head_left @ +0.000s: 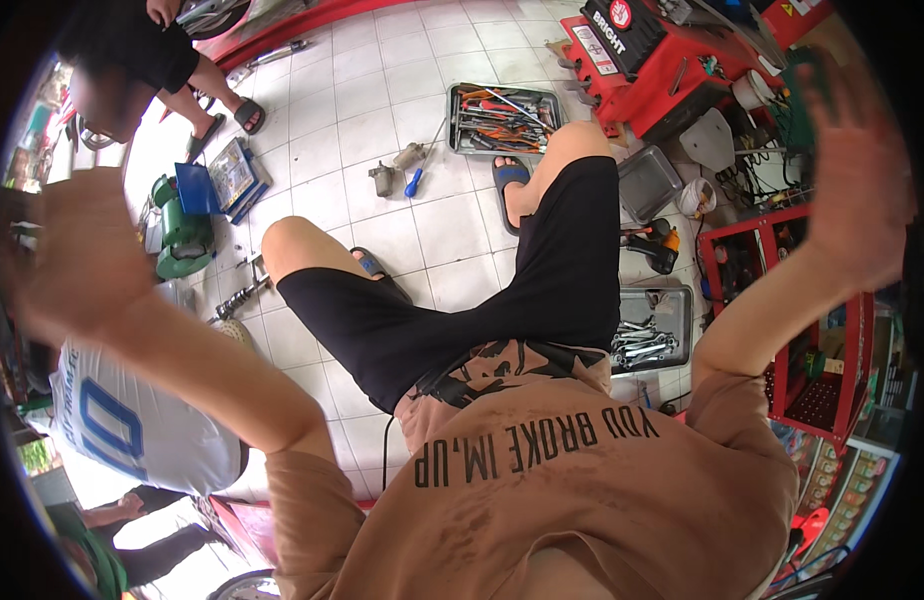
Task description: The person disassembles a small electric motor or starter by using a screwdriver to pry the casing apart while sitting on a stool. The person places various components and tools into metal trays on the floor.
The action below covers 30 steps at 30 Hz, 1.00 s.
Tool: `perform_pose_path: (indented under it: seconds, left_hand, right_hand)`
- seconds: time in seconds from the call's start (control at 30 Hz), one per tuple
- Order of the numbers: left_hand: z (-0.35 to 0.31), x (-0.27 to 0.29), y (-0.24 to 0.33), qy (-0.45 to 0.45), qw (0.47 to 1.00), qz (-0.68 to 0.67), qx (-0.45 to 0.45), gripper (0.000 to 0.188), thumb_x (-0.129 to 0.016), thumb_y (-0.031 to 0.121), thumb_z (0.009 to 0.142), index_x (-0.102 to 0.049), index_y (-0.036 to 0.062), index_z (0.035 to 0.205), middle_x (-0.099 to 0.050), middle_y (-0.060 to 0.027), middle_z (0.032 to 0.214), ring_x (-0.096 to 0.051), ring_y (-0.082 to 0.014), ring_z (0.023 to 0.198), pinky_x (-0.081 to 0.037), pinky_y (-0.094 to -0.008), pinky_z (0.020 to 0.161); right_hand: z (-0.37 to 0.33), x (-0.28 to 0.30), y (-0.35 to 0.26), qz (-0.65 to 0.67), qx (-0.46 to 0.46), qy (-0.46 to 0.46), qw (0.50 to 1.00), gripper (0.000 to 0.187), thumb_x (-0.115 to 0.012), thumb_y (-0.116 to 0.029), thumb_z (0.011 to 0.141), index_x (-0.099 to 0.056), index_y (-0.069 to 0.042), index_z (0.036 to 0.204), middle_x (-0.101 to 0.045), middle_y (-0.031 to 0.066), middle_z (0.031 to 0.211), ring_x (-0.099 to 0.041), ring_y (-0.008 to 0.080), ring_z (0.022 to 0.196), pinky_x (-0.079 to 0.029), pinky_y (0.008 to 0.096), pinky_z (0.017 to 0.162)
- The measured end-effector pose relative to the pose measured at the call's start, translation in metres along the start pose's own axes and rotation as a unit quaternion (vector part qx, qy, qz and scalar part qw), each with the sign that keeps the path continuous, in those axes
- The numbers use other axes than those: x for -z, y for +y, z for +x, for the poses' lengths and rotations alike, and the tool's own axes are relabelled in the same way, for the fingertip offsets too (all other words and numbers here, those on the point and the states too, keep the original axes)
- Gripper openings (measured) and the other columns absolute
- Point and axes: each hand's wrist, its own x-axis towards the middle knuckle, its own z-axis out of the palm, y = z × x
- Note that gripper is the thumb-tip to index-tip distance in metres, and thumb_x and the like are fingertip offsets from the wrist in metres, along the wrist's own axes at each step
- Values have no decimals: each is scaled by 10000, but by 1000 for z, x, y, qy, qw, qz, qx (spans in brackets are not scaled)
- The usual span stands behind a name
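My left hand (87, 250) is raised at the far left, blurred, with its palm flat and the fingers partly smeared. Nothing shows in it. My right hand (862, 190) is held up at the far right, its blurred fingers stretched out and apart, holding nothing. Both hands are well away from the floor. Between my feet and beyond lie a metal cylindrical part (384, 180), another metal part (410, 155) and a blue-handled screwdriver (413, 184). A tray (450, 118) of screwdrivers and other hand tools lies past my right foot.
A tray (686, 335) of wrenches, a cordless drill (650, 250) and a grey tray (650, 185) lie right. A red machine (647, 75) and red rack (842, 400) stand there. Left are a green motor (185, 232), blue case (244, 195), shock absorber (244, 298) and other people.
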Motion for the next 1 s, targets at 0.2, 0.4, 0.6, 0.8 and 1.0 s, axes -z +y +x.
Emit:
perform_pose_path:
  seconds: [0.2,0.4,0.6,0.8,1.0]
  left_hand:
    - [-25,20,-125,-44,968,68,236,483,-369,332,947,-403,-10,1287,-429,-207,1269,-459,-361,1195,-358,-520,990]
    - [-55,39,-248,-49,925,140,349,493,-494,334,916,-393,30,1290,-430,-161,1228,-506,-310,1149,-422,-441,921]
    - [-79,56,-288,-50,890,219,397,484,-507,302,905,-379,27,1281,-427,-157,1225,-525,-297,1119,-439,-420,890]
    - [-81,78,-321,-31,863,268,427,466,-506,299,905,-405,23,1267,-440,-180,1245,-560,-280,1052,-467,-402,835]
    - [-96,97,-366,-166,802,411,401,429,-527,362,869,-553,33,1142,-586,-68,968,-574,-188,912,-454,-331,752]
  right_hand:
    - [-75,20,126,30,-198,61,978,490,-349,-398,960,-410,-30,1277,-547,199,1231,-563,270,1086,-420,380,932]
    - [-138,-38,227,162,-321,-5,933,408,-397,-331,958,-435,-45,1247,-581,133,1162,-583,219,1015,-428,321,874]
    - [-139,-74,255,116,-363,-115,917,365,-396,-341,972,-479,-89,1223,-583,66,1125,-582,150,977,-430,299,845]
    - [-124,-75,290,-6,-427,-222,877,334,-435,-322,969,-519,-85,1190,-592,44,1100,-590,114,929,-436,268,791]
    - [-60,-69,313,-215,-366,-406,809,258,-520,-288,917,-605,-97,1069,-633,44,907,-580,138,844,-469,294,691]
